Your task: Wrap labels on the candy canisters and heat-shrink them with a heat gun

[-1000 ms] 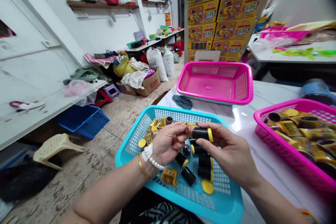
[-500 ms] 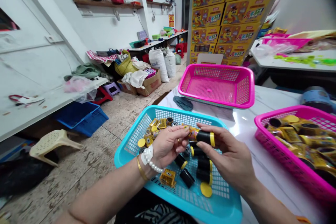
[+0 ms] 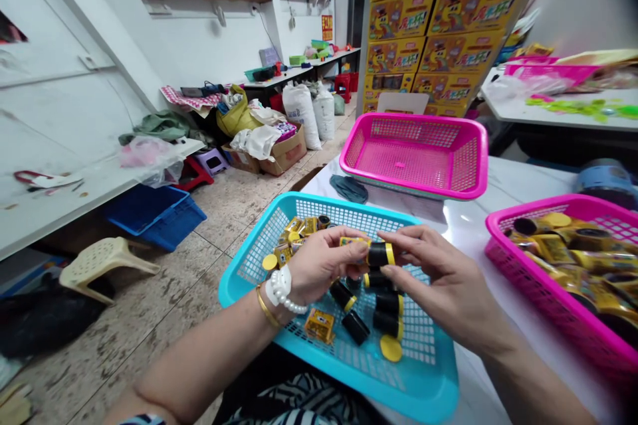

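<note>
My left hand (image 3: 323,259) pinches a small tube with a yellow printed wrapper (image 3: 355,240) between thumb and fingers. At the tube's right end is a black cylinder (image 3: 377,254) with a yellow rim. Thumb below and fingers above, my right hand (image 3: 438,275) closes around that rimmed end. Beneath both hands stands a turquoise basket (image 3: 423,382) with several black cylinders (image 3: 355,327), yellow discs (image 3: 391,348) and small yellow printed packets (image 3: 319,325). Part of the basket's contents is hidden behind my hands.
A pink basket (image 3: 503,255) full of yellow and black tubes stands on the right. Behind the turquoise basket is another pink basket (image 3: 413,189), beside a dark bundle (image 3: 349,188). Yellow printed boxes (image 3: 399,18) are stacked farther back. A cream stool (image 3: 102,262) stands at left.
The tube and its black cylinder have shifted slightly left, and less of the black part shows. My right hand's fingers now sit nearer the rimmed end. The view has tilted slightly.
</note>
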Available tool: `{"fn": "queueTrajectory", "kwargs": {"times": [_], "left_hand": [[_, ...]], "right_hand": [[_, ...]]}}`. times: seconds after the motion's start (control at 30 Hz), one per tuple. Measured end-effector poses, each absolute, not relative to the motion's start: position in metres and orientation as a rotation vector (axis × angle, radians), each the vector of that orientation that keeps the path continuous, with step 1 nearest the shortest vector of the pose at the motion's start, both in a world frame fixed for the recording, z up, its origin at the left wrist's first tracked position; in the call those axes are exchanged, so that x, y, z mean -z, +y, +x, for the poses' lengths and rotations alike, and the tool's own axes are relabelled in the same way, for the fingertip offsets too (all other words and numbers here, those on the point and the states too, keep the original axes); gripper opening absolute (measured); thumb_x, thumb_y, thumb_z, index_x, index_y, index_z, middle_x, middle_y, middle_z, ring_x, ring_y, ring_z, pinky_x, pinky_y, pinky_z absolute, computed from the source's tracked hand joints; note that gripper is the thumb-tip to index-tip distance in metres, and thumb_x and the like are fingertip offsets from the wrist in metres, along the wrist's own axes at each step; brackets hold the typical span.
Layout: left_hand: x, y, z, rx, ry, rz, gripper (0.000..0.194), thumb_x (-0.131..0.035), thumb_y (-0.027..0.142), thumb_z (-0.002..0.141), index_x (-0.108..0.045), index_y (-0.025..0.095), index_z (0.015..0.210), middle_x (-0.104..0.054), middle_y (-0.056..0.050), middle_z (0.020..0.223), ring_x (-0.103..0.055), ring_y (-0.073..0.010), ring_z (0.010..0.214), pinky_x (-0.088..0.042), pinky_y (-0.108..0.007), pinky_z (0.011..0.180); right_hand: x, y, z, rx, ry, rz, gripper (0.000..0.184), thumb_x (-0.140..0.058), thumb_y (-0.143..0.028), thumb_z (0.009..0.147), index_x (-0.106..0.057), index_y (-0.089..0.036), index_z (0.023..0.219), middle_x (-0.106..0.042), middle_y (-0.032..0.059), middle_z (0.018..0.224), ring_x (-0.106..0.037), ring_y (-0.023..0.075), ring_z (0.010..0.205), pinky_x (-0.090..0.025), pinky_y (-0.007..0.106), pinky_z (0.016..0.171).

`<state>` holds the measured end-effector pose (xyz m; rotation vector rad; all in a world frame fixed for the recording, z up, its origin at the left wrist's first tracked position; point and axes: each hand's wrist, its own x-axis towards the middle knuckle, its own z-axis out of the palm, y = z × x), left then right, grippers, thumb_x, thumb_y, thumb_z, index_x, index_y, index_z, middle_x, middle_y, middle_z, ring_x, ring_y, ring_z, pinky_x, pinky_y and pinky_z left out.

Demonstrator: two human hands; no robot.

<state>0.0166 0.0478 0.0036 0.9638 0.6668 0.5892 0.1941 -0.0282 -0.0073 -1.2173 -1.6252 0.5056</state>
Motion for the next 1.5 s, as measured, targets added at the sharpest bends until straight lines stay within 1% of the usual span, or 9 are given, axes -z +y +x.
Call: {"fn": "queueTrajectory", "kwargs": {"times": [0.17, 0.27, 0.37, 0.6, 0.8, 1.07, 1.2, 1.3, 1.5], "left_hand": [[-0.006, 0.046, 0.019, -0.582, 0.663, 1.071, 0.049, -0.084, 0.040, 0.072, -0.064, 0.014, 0.108, -0.066, -0.001, 0.076, -0.060, -0.0084, 0.057, -0.046, -0.022, 0.057], [-0.008, 0.050, 0.012, -0.475, 0.676, 0.996, 0.053, -0.075, 0.051, 0.079, -0.059, 0.018, 0.117, -0.068, -0.004, 0.085, -0.064, -0.0119, 0.059, -0.046, -0.023, 0.052], [-0.007, 0.052, 0.007, -0.454, 0.679, 0.999, 0.043, -0.076, 0.048, 0.078, -0.062, 0.014, 0.102, -0.067, -0.004, 0.081, -0.061, -0.0088, 0.056, -0.043, -0.020, 0.050], [-0.006, 0.042, 0.015, -0.663, 0.599, 1.282, 0.039, -0.079, 0.036, 0.077, -0.066, 0.014, 0.106, -0.068, -0.006, 0.095, -0.062, -0.0115, 0.076, -0.050, -0.025, 0.070], [-0.004, 0.044, 0.008, -0.605, 0.732, 1.308, 0.038, -0.065, 0.048, 0.087, -0.059, 0.016, 0.106, -0.058, 0.002, 0.070, -0.051, -0.0074, 0.053, -0.042, -0.021, 0.052], [-0.005, 0.038, 0.010, -0.821, 0.584, 1.634, 0.020, -0.068, 0.020, 0.085, -0.071, 0.018, 0.105, -0.070, -0.007, 0.105, -0.064, -0.0179, 0.099, -0.050, -0.030, 0.088], [-0.006, 0.041, 0.004, -0.685, 0.624, 1.555, 0.051, -0.069, 0.039, 0.086, -0.056, 0.020, 0.132, -0.069, -0.004, 0.088, -0.065, -0.0152, 0.077, -0.051, -0.028, 0.072], [-0.004, 0.044, 0.003, -0.560, 0.706, 1.396, 0.052, -0.062, 0.051, 0.088, -0.056, 0.014, 0.123, -0.059, 0.002, 0.066, -0.053, -0.0099, 0.052, -0.043, -0.023, 0.052], [-0.007, 0.042, 0.006, -0.770, 0.650, 1.690, 0.023, -0.067, 0.030, 0.087, -0.069, 0.018, 0.106, -0.068, -0.005, 0.095, -0.060, -0.0150, 0.084, -0.048, -0.028, 0.077]], "right_hand": [[0.005, -0.030, 0.195, -0.281, -1.702, -1.228, 0.029, -0.070, -0.017, 0.085, -0.065, -0.023, 0.112, -0.065, 0.0036, 0.096, -0.064, 0.0146, 0.078, -0.058, 0.030, 0.070], [0.007, -0.027, 0.199, -0.130, -1.760, -1.197, 0.026, -0.068, -0.013, 0.085, -0.066, -0.021, 0.109, -0.066, 0.0063, 0.103, -0.065, 0.0156, 0.087, -0.057, 0.030, 0.076], [0.010, -0.025, 0.204, -0.087, -1.789, -1.148, 0.029, -0.069, -0.011, 0.085, -0.067, -0.022, 0.112, -0.067, 0.0071, 0.110, -0.066, 0.0179, 0.100, -0.056, 0.032, 0.087], [0.013, -0.027, 0.192, -0.468, -1.584, -1.156, 0.032, -0.075, -0.022, 0.083, -0.069, -0.027, 0.114, -0.072, 0.0031, 0.099, -0.069, 0.0174, 0.086, -0.060, 0.032, 0.075], [0.016, -0.028, 0.187, -0.194, -1.622, -1.171, 0.032, -0.079, -0.015, 0.077, -0.073, -0.025, 0.107, -0.075, 0.0036, 0.098, -0.071, 0.0173, 0.087, -0.059, 0.031, 0.080], [0.018, -0.025, 0.183, -1.067, -1.024, -1.207, 0.019, -0.085, -0.031, 0.070, -0.076, -0.023, 0.085, -0.077, 0.0005, 0.075, -0.072, 0.0145, 0.066, -0.060, 0.022, 0.062], [0.017, -0.024, 0.184, -1.012, -1.066, -1.174, 0.021, -0.085, -0.028, 0.071, -0.076, -0.025, 0.090, -0.077, 0.0007, 0.084, -0.072, 0.0145, 0.073, -0.061, 0.023, 0.067], [0.018, -0.026, 0.184, -0.808, -1.192, -1.176, 0.026, -0.085, -0.021, 0.069, -0.076, -0.025, 0.093, -0.075, 0.0010, 0.092, -0.071, 0.0146, 0.081, -0.060, 0.025, 0.074], [0.014, -0.026, 0.183, -1.087, -0.999, -1.233, 0.021, -0.085, -0.032, 0.069, -0.077, -0.021, 0.086, -0.076, 0.0027, 0.076, -0.071, 0.0161, 0.067, -0.061, 0.027, 0.065]]}}
